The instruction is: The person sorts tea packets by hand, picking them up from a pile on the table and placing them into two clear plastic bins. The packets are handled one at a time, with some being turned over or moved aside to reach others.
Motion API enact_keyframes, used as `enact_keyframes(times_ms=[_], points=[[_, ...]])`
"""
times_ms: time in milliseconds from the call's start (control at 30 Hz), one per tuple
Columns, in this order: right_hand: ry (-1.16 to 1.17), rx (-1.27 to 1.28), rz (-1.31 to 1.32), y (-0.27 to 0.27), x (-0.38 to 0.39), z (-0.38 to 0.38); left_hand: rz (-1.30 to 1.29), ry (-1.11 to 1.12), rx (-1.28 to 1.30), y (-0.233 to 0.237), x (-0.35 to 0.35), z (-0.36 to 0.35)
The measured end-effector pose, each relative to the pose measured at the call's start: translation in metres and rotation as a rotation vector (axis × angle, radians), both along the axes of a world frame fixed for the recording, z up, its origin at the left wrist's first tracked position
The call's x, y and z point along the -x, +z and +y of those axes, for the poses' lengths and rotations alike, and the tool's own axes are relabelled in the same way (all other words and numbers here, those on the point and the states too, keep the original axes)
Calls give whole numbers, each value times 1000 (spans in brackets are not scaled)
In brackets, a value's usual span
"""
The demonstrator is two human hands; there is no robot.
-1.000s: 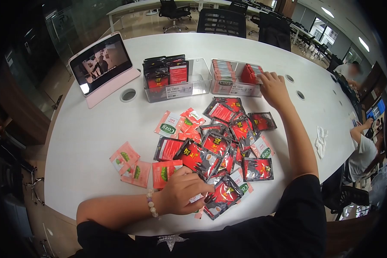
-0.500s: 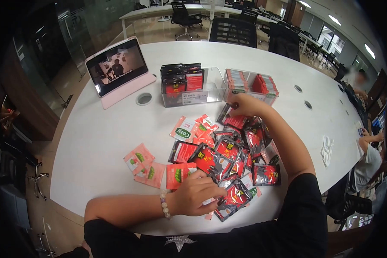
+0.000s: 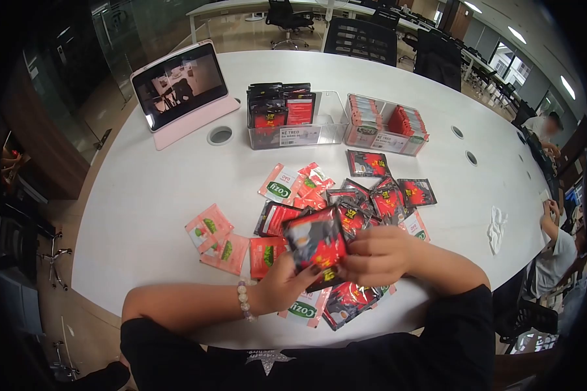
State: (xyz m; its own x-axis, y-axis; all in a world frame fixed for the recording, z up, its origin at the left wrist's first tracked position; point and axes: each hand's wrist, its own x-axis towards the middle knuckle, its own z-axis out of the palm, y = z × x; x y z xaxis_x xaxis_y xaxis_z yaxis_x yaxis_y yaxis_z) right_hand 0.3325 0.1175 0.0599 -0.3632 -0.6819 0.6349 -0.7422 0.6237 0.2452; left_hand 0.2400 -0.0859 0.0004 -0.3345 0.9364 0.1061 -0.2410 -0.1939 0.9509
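Observation:
My left hand [image 3: 282, 287], with a bead bracelet at its wrist, is closed on a black-and-red coffee sachet [image 3: 314, 238] held up in front of me; whether more sachets lie behind it is hidden. At that sachet's right edge my right hand [image 3: 379, 255] is closed, its fingers curled against it. Below and behind both hands spreads a loose pile of similar coffee sachets [image 3: 388, 199]. Pink Cozy tea sachets [image 3: 280, 184] lie among them, with more pink sachets [image 3: 227, 254] to the left.
Behind the pile stand a clear bin [image 3: 329, 133] with upright coffee sachets and another clear bin [image 3: 388, 144] with pink and red sachets. A tablet [image 3: 181, 88] in a pink case stands at back left. Crumpled tissue [image 3: 497, 229] lies right. Another person [image 3: 554, 260] sits at the right edge.
My right hand has come back from beside the bins to meet the left. My left hand has risen from the pile with a coffee sachet. The pile's upper right sachets have shifted.

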Motion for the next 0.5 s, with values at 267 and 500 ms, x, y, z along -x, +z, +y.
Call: enact_keyframes(times_ms=[267,500], points=[[-103,1113,-1004,-34,-13,-16,400,284,-88,-22,5,0],[-299,1475,-1139,12,18,-28,422,139,32,-16,7,-5]])
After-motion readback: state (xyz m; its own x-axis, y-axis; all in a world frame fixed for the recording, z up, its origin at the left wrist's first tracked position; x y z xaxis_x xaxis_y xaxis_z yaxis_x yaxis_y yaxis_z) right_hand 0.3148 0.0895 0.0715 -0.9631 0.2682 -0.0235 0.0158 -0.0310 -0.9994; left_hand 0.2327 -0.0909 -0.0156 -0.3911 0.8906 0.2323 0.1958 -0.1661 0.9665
